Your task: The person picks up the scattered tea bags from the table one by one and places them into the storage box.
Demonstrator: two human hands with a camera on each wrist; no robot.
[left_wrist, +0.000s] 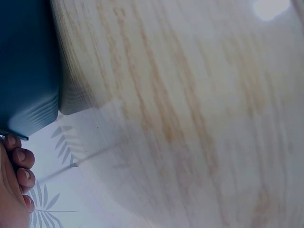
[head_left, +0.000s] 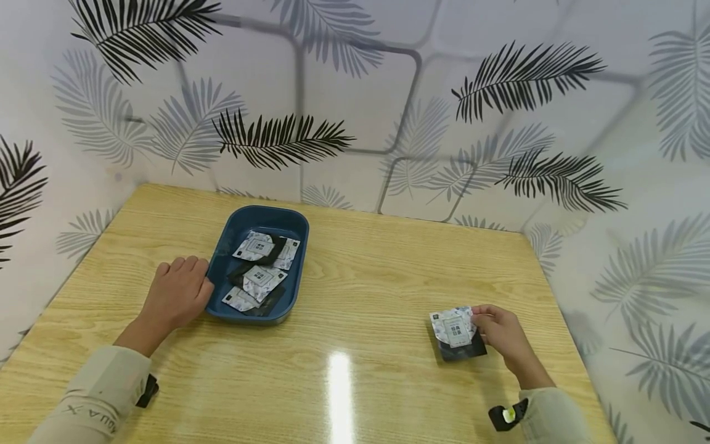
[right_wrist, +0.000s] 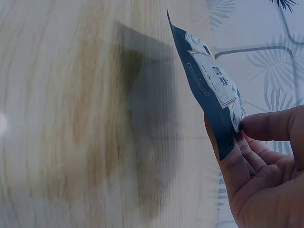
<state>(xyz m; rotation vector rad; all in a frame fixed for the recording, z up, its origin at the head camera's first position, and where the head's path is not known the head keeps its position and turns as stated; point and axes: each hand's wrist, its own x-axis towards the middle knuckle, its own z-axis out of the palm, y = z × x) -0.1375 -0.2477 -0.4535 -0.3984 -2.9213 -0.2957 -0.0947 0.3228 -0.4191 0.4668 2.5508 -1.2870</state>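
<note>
A blue plastic tub [head_left: 291,308] stands on the left of the table with several small packets [head_left: 265,280] in it. My left hand [head_left: 180,293] grips its left side, thumb at the rim; in the left wrist view the curled fingers [left_wrist: 26,178] show right at the tub's lip [left_wrist: 21,137]. On the right, my right hand [head_left: 501,336] pinches a square flat packet [head_left: 457,333] by its edge between thumb and fingers. This packet is black with a white patterned upper part and a printed label. In the right wrist view it is tilted above the tabletop and casts a shadow.
The light wooden table [head_left: 366,283] ends at the back against a wall [head_left: 355,92] with a leaf pattern, which also runs along both sides. A bright light reflection [head_left: 339,394] lies on the front middle of the tabletop.
</note>
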